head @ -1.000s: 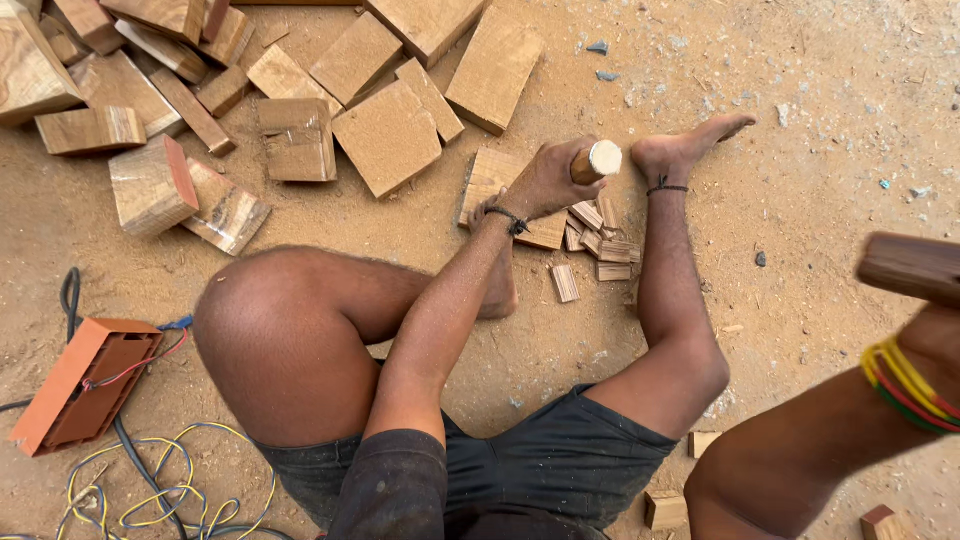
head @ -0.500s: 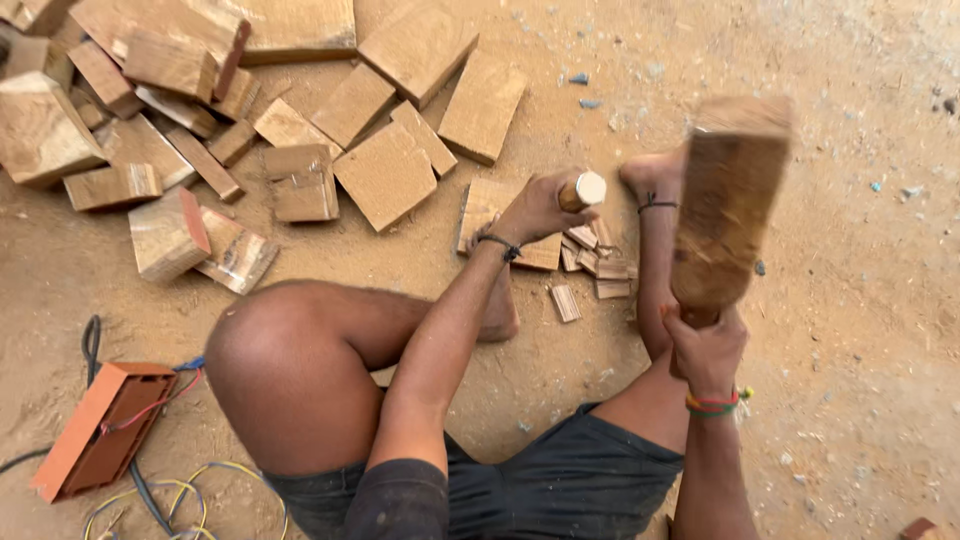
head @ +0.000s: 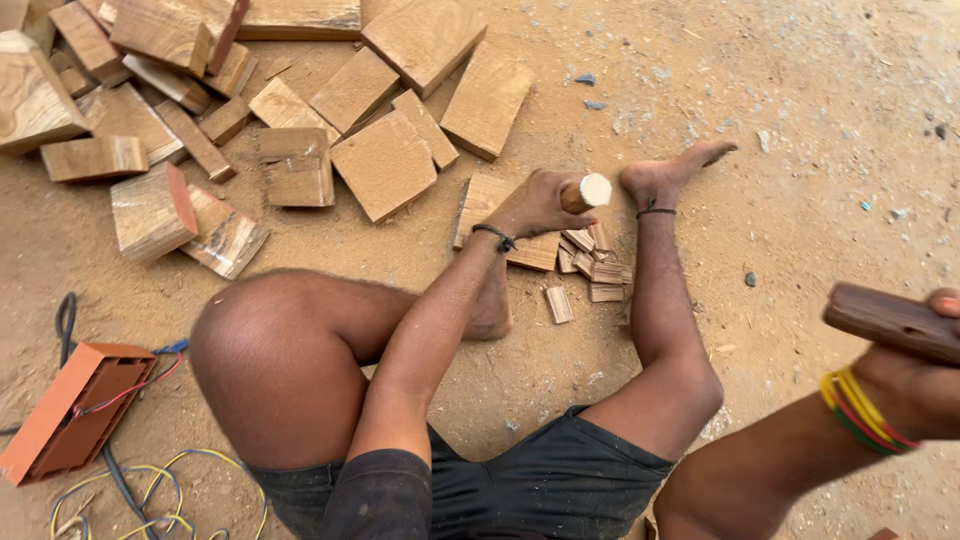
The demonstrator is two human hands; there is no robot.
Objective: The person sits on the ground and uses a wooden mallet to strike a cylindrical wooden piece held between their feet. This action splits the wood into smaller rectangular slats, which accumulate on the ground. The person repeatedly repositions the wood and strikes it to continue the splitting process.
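Observation:
I sit on sandy ground with my legs bent. My left hand (head: 535,205) grips a round wooden handle (head: 588,191) held upright over a flat wooden block (head: 483,200) beside my right foot (head: 665,172). Small split wood pieces (head: 592,262) lie under and around the tool. My right hand (head: 925,385), with coloured bangles on the wrist, holds a dark wooden mallet (head: 892,322) at the right edge; only part of the mallet shows.
A pile of sawn wooden blocks and slabs (head: 385,165) covers the upper left. An orange box (head: 70,410) with red, blue and yellow wires (head: 160,470) lies at the lower left. Small stones dot the sand at the right.
My right hand had raised the mallet upright above the tool half a second ago; it has now swung back down to the right edge. My left hand stays on the handle.

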